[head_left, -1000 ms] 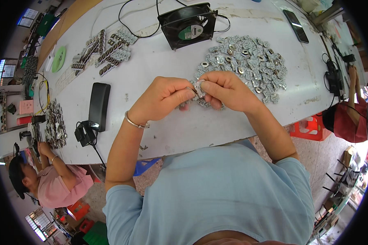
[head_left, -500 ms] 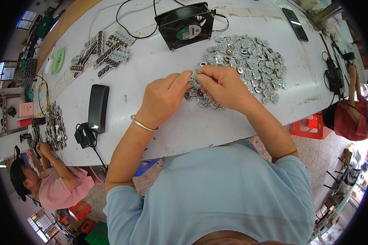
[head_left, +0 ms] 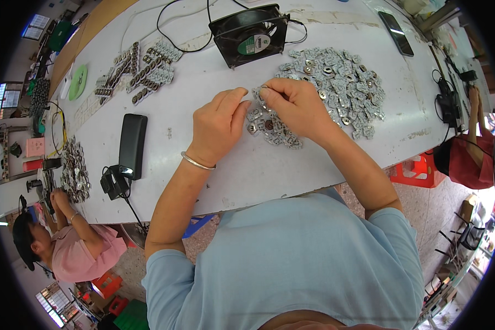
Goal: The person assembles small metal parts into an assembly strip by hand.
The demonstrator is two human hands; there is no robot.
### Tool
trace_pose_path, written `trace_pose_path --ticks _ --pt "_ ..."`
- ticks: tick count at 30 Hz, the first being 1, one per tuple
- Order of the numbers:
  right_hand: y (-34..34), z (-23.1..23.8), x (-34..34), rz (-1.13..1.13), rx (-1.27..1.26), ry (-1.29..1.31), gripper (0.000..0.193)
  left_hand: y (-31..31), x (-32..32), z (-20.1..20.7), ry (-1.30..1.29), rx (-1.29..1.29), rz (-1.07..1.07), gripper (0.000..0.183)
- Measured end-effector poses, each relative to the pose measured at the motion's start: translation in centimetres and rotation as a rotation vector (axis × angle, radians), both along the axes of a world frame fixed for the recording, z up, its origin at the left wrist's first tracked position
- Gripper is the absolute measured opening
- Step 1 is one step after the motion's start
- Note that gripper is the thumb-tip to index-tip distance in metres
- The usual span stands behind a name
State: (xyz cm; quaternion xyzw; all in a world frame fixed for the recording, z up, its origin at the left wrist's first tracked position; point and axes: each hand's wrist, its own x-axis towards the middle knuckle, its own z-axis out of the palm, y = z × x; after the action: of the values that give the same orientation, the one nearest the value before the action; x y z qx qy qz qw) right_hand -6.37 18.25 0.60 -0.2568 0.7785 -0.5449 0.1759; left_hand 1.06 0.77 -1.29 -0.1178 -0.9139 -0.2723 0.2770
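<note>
My left hand [head_left: 219, 122], with a silver bangle at its wrist, is raised over the white table, thumb and fingers drawn together. Whatever may be between its fingertips is too small to make out. A short gap to the right, my right hand [head_left: 300, 109] pinches a small silvery metal part [head_left: 257, 92] between thumb and forefinger. Beneath and beyond the right hand spreads a large loose pile of small metal parts [head_left: 344, 88], some with round brass-coloured centres. A smaller cluster of the same parts [head_left: 280, 135] lies just below the right hand.
A black square fan [head_left: 250, 36] stands at the back. Rows of metal parts [head_left: 148, 74] lie far left, near a green ring [head_left: 78, 82]. A black oblong case [head_left: 132, 146] and a power adapter [head_left: 114, 182] sit left. A phone [head_left: 396, 33] lies far right. Co-workers sit at both sides.
My left hand has drawn slightly left and its fingertips have parted from the right hand's. The right hand has shifted a little up and left, still pinching.
</note>
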Motion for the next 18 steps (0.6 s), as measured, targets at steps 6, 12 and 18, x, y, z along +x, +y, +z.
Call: trace_pose_path --ticks 6,12,18 --pt "-0.5 0.0 0.0 -0.029 -0.052 -0.057 0.023 0.4 -0.1 0.5 0.069 -0.006 0.016 0.022" --pt "-0.5 0.4 0.6 -0.067 -0.076 -0.175 0.022 1.0 0.4 0.2 0.082 -0.021 0.012 0.022" --pt "2.7 -1.3 1.9 0.014 0.094 0.053 0.020 2.4 1.5 -0.1 -0.112 0.092 -0.080 0.022"
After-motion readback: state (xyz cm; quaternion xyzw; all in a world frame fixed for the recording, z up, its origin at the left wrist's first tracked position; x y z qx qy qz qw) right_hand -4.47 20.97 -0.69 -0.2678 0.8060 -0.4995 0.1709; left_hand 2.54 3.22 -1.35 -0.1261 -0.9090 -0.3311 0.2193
